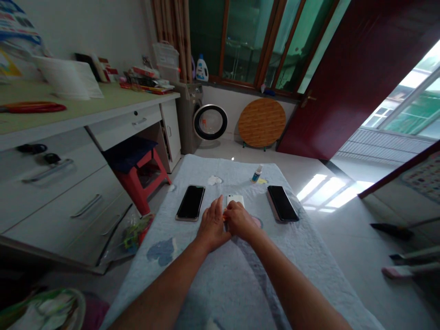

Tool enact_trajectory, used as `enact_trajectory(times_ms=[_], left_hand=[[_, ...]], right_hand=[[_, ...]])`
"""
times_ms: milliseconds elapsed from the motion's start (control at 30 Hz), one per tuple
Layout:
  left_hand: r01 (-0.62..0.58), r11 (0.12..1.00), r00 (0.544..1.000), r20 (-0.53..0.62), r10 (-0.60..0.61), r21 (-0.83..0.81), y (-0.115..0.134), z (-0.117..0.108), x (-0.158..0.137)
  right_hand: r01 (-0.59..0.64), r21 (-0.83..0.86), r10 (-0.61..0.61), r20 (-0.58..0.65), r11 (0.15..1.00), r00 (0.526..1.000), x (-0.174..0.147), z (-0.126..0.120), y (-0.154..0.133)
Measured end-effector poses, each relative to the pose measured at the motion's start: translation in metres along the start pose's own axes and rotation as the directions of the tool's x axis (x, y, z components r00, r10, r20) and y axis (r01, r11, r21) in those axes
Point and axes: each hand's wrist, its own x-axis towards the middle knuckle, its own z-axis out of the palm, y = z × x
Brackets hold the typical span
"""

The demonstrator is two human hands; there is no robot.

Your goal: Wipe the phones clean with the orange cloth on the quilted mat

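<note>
A white phone (pixel 235 199) lies face down in the middle of the cloth-covered table, its lower part hidden behind my hands. At its left edge is my left hand (pixel 212 225), with the fingers stretched out. My right hand (pixel 240 222) rests over the phone's lower part, fingers bent and pinched together. A small orange bit (pixel 225 214) shows between the two hands; what it belongs to is hidden. To the left lies a black-screened phone (pixel 191 202), and another dark phone (pixel 283 203) lies to the right. Behind them a small spray bottle (pixel 256 174) stands upright.
A pale blue patterned cloth (pixel 220 288) covers the table. On the left are a drawer desk (pixel 79 183) and a red stool (pixel 142 176). A washing machine (pixel 188 114) with its door open and a round wooden tabletop (pixel 262 122) stand at the back. A dark red door (pixel 338 78) is at right.
</note>
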Motion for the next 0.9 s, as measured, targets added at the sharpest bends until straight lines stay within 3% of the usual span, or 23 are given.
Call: enact_trajectory(times_ms=[267, 367, 633, 900], left_hand=[[0.003, 1.000, 0.999, -0.036, -0.002, 0.025, 0.002, 0.000, 0.000], [-0.023, 0.998, 1.000, 0.010, 0.023, 0.059, 0.000, 0.000, 0.000], [-0.006, 0.983, 0.986, 0.165, -0.024, 0.182, 0.001, -0.006, 0.001], [-0.034, 0.982, 0.984, 0.177, 0.000, 0.188, 0.000, -0.005, 0.001]], right_hand=[[0.040, 0.111, -0.046, 0.058, 0.993, 0.997, -0.031, -0.008, -0.009], [-0.001, 0.158, -0.002, 0.020, 0.987, 1.000, -0.029, -0.011, -0.004], [-0.125, 0.138, 0.144, -0.139, 0.983, 0.980, 0.017, -0.002, 0.033], [-0.249, 0.131, 0.269, -0.161, 0.959, 0.950, 0.051, 0.000, 0.060]])
